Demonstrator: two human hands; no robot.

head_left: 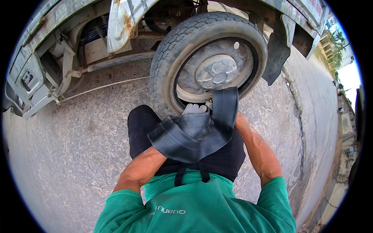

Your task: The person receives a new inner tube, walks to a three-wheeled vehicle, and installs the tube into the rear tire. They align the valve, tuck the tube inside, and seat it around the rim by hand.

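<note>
1. Two hands meet before me at a black, flattened rubber inner tube point(194, 143), which is folded in a loose U over my lap, in front of both wrists.
2. Just beyond my fingers is the lower edge of a worn grey-black rubber tyre point(171, 64); inside it sits a dull grey, dented round steel wheel point(206, 54). Fingers, tube and tyre crowd together, so I have little space forward.
3. To the left of my left hand, rough grey paved ground point(77, 147) spreads wide, giving that elbow room; more paving lies right of my right hand, past a long dark crack point(299, 120).
4. Farther beyond my hands, the pale, rust-marked metal vehicle body point(124, 23) bounds the space ahead. My black-trousered left knee point(142, 120) rises close beside my left hand.
5. My left forearm point(142, 167) angles inward beneath the tube; my left hand point(195, 108), its fingers pale grey, is curled up at the tube's upper edge, gripping it.
6. My right forearm point(258, 151) reaches forward and inward, the elbow out. The tube's raised end hides most of my right hand point(239, 118); I cannot tell whether it is closed.
</note>
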